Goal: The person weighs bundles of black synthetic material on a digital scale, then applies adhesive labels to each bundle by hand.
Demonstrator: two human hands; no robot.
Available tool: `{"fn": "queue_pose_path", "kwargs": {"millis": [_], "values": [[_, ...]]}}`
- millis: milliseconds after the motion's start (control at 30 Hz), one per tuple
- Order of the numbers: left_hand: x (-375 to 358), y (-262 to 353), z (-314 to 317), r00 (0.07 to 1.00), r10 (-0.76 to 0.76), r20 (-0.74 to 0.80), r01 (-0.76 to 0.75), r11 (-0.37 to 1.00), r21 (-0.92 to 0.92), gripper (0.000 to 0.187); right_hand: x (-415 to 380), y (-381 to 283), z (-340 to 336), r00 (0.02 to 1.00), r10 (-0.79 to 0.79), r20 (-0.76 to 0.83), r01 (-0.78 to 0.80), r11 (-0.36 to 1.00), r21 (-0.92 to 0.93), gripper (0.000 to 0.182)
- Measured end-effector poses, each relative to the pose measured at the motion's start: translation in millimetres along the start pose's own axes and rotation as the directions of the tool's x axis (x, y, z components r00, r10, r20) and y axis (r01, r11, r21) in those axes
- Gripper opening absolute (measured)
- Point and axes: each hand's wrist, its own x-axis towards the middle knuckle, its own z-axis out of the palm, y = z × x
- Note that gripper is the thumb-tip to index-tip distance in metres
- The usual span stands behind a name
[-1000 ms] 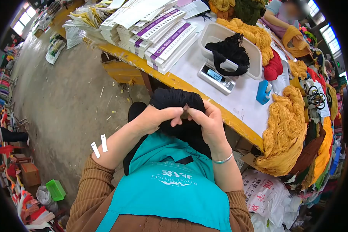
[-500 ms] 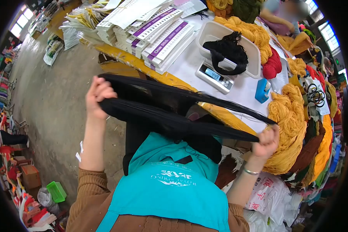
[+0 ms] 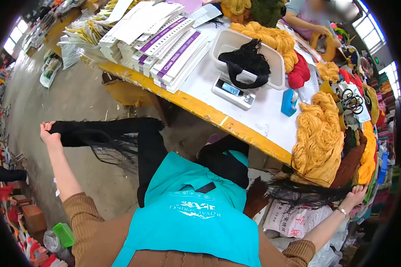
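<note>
My left hand [image 3: 51,133] is out at the far left, its fingers closed round one end of a bundle of black thread [image 3: 107,132]. That bundle stretches toward my lap, with loose strands drooping below it. Far to the right, my right hand [image 3: 355,196] is closed on another bundle of black thread [image 3: 307,192], its frayed end trailing inward past the table corner. A wide gap separates the two bundles. On the table, a white plastic tub [image 3: 278,58] with black thread [image 3: 249,62] inside rests on a digital scale [image 3: 240,98].
Stacks of printed cards [image 3: 165,58] lie along the yellow table edge [image 3: 196,111]. Yellow yarn [image 3: 318,142], a red skein [image 3: 298,73] and a blue tape dispenser [image 3: 289,102] are at the right. A person [image 3: 312,22] works with yarn across the table. White sacks [image 3: 289,220] lie below.
My hands have moved far apart, left and right. The black hank stretched between them is now two separate bundles, one in each hand. The view has shifted slightly; the scale looks unchanged.
</note>
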Motion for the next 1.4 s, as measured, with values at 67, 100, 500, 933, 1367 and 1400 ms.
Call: {"fn": "queue_pose_path", "kwargs": {"millis": [67, 100, 500, 933, 1367, 1400], "values": [[-27.7, 2.6, 15.7, 0.979, -0.121, 0.165, 0.129, 0.991, -0.036, 0.023, -41.9, -28.0, 46.5, 0.967, 0.041, 0.252, -0.049, 0.999, 0.024, 0.039], [-40.2, 1.9, 20.6, 0.919, -0.226, 0.323, 0.253, 0.967, -0.041, 0.023, -73.4, -42.6, 76.6, 0.957, 0.035, 0.289, -0.052, 0.997, 0.051, 0.04], [-187.4, -14.8, 60.4, 0.769, -0.365, 0.525, 0.262, 0.929, 0.261, 0.016, -173.0, -275.8, 361.9, 0.322, -0.552, 0.769, 0.314, 0.829, 0.463, 0.02], [-235.9, -27.1, -3.2, 0.552, -0.515, 0.655, 0.502, 0.833, 0.232, 0.023, -207.2, -275.6, 521.0, 0.41, -0.523, 0.747, -0.274, 0.711, 0.648, 0.017], [-277.7, -60.9, 41.9, 0.24, -0.552, 0.799, 0.47, 0.786, 0.401, 0.071, -300.6, 84.1, 482.3, -0.204, -0.211, 0.956, 0.954, 0.176, 0.242, 0.024], [-277.5, -63.7, 42.5, 0.235, -0.548, 0.803, 0.451, 0.793, 0.409, 0.067, -321.7, 72.7, 465.0, -0.059, -0.031, 0.998, 0.979, 0.193, 0.063, 0.02]]}}
